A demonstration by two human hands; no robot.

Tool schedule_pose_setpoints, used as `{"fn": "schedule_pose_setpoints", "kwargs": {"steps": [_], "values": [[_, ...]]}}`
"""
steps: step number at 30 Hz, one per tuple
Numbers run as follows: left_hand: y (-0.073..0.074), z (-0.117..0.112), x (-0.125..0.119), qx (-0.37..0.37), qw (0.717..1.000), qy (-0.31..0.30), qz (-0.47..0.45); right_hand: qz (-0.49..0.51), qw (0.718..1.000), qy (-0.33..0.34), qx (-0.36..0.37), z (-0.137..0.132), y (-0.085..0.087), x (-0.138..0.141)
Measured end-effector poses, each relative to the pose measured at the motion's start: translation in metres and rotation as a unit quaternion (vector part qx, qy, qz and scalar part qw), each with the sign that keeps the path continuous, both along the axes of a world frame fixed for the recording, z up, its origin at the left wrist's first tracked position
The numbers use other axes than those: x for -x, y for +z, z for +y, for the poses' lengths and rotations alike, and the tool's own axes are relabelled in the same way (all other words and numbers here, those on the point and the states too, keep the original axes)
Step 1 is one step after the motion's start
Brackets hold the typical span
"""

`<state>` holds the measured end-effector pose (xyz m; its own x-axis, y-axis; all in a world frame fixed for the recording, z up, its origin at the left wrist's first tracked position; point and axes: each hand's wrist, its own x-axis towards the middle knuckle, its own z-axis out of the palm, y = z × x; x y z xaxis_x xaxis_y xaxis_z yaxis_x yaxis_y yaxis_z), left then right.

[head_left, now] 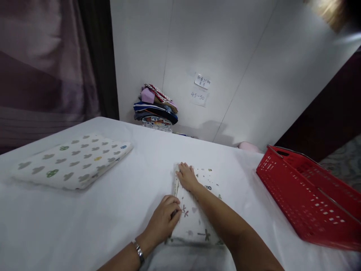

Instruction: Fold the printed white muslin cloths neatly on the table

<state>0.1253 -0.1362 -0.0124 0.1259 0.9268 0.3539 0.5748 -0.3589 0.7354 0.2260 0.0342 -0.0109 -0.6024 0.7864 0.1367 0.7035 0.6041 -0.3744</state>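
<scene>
A folded white cloth [194,218] printed with small plants and figures lies on the white-covered table, partly hidden by my right forearm. My left hand [166,215], with a metal band at the wrist, is at the cloth's left edge. Its fingers are curled, thumb and fingertips closed around that edge. My right hand [187,177] rests on the cloth near its far left corner, palm down with fingers spread. To the left lies another folded white cloth [81,162], thicker, with grey cloud shapes and a few green, yellow and blue ones. Neither hand touches it.
A red plastic basket [296,199] with metal handles stands on the right of the table [126,222]. Behind the far edge is a pile of folded fabrics [156,107] against the white wall. Paper notes [199,94] are stuck to that wall. A mauve curtain [47,64] hangs left.
</scene>
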Motion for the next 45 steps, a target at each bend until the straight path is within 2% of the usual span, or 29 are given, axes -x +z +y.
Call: {"fn": "schedule_pose_setpoints", "kwargs": {"steps": [5,9,13,18,21,24,27,30,33,35,39,42,45], "values": [[-0.001,0.000,0.001,0.001,1.000,0.002,-0.002,-0.012,0.999,-0.025,-0.035,0.001,0.005,-0.023],[-0.002,0.001,0.001,-0.005,1.000,0.003,-0.003,-0.048,0.998,-0.038,-0.031,0.009,-0.006,-0.037],[-0.002,0.002,0.000,-0.009,1.000,0.005,-0.002,-0.052,0.997,-0.041,-0.036,0.014,-0.013,-0.038],[-0.002,0.001,0.001,-0.013,1.000,0.007,-0.009,-0.042,0.998,-0.040,-0.002,0.008,-0.003,-0.045],[0.000,-0.001,0.002,-0.009,1.000,0.005,-0.020,-0.018,0.997,-0.075,0.004,-0.003,-0.001,-0.070],[0.002,-0.001,0.002,-0.008,0.999,0.006,-0.035,0.037,0.991,-0.131,0.016,-0.019,-0.007,-0.110],[0.001,0.002,0.000,0.008,0.998,0.031,-0.045,0.162,0.964,-0.199,0.070,-0.040,-0.015,-0.152],[-0.003,0.008,-0.002,0.023,0.995,0.082,-0.051,0.297,0.900,-0.263,0.183,-0.065,-0.017,-0.176],[-0.003,0.016,-0.005,0.056,0.988,0.140,-0.045,0.376,0.842,-0.289,0.257,-0.088,-0.010,-0.181],[-0.001,0.022,-0.006,0.106,0.980,0.163,-0.038,0.391,0.827,-0.284,0.289,-0.097,-0.003,-0.179],[0.005,0.039,-0.005,0.215,0.959,0.175,-0.055,0.379,0.818,-0.277,0.333,-0.098,0.006,-0.173],[0.009,0.051,-0.005,0.272,0.937,0.198,-0.092,0.390,0.807,-0.257,0.362,-0.094,0.006,-0.170],[0.014,0.055,-0.004,0.316,0.913,0.203,-0.159,0.424,0.782,-0.237,0.390,-0.092,0.003,-0.171]]}}
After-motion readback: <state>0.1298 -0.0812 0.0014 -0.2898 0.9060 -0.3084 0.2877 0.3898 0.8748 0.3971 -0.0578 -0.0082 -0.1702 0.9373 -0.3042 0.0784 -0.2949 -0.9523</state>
